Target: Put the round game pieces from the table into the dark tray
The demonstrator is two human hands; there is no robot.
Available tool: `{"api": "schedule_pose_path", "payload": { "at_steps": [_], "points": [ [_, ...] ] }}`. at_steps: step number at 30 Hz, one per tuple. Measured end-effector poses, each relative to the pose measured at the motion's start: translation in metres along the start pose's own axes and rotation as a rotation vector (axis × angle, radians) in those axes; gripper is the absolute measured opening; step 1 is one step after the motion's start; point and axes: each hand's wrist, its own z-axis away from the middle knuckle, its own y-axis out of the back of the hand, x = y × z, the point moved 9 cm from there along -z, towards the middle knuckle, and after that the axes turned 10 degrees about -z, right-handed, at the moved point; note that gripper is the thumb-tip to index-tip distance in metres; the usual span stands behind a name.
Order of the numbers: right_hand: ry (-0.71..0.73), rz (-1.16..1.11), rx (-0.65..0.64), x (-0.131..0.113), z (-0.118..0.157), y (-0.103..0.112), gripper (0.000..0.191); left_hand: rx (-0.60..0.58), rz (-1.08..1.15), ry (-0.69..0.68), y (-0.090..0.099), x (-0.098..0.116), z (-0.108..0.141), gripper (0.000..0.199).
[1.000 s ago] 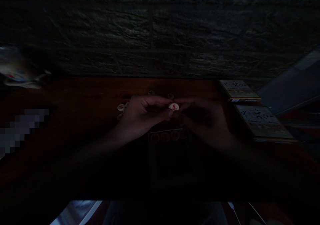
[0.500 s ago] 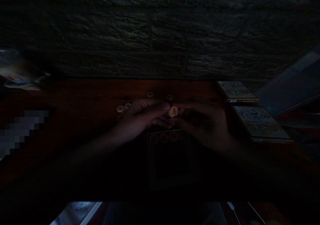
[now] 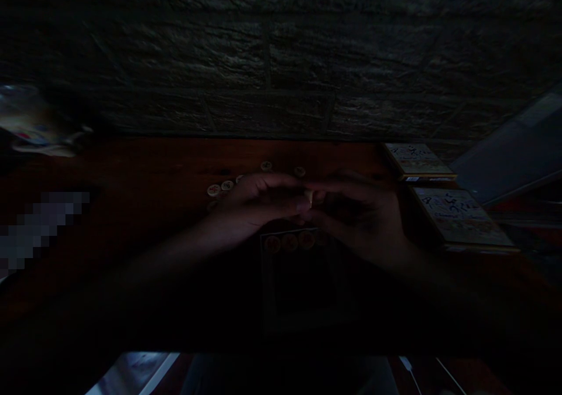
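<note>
A xiangqi piece (image 3: 309, 199), seen nearly edge-on, is pinched between the fingers of both my hands. From the left, my left hand (image 3: 267, 202) closes on it with the thumb in front. The fingertips of my right hand (image 3: 364, 208) curl around it from the other side. Just below, a dark tray or box (image 3: 268, 301) carries a row of pieces, among them a red-marked piece (image 3: 272, 243). Past my left hand, several round pieces lie on the table, such as one with red writing (image 3: 213, 190). Deep shadow hides much of the tray.
Two flat boxes with printed lids, a far box (image 3: 417, 160) and a near box (image 3: 461, 215), lie at the right. A brick-patterned wall (image 3: 263, 61) rises behind the wooden table (image 3: 144, 178). A pale bag-like object (image 3: 39, 126) sits at the far left.
The piece between my hands has turned from showing its red-marked face to nearly edge-on. My left thumb has shifted slightly down and right over it.
</note>
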Motion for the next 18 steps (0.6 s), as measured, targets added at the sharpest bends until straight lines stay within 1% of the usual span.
{"api": "schedule_pose_path", "payload": {
  "at_steps": [3, 10, 15, 18],
  "points": [
    [0.009, 0.012, -0.001, -0.0006, 0.0004, -0.0001, 0.036, 0.013, 0.003, -0.003, 0.0015, 0.0000, -0.0003, 0.029],
    [0.010, 0.049, 0.004, -0.0020, 0.0010, 0.0009, 0.035, 0.004, 0.035, -0.001, -0.0003, 0.0018, -0.0017, 0.019],
    [0.001, 0.039, -0.014, -0.0017, -0.0006, -0.0008, 0.039, 0.022, 0.020, -0.019, 0.0002, 0.0038, -0.0004, 0.026],
    [0.023, 0.052, -0.015, -0.0033, -0.0008, -0.0009, 0.035, 0.020, 0.004, -0.035, 0.0011, 0.0029, -0.0004, 0.029]
  ]
}}
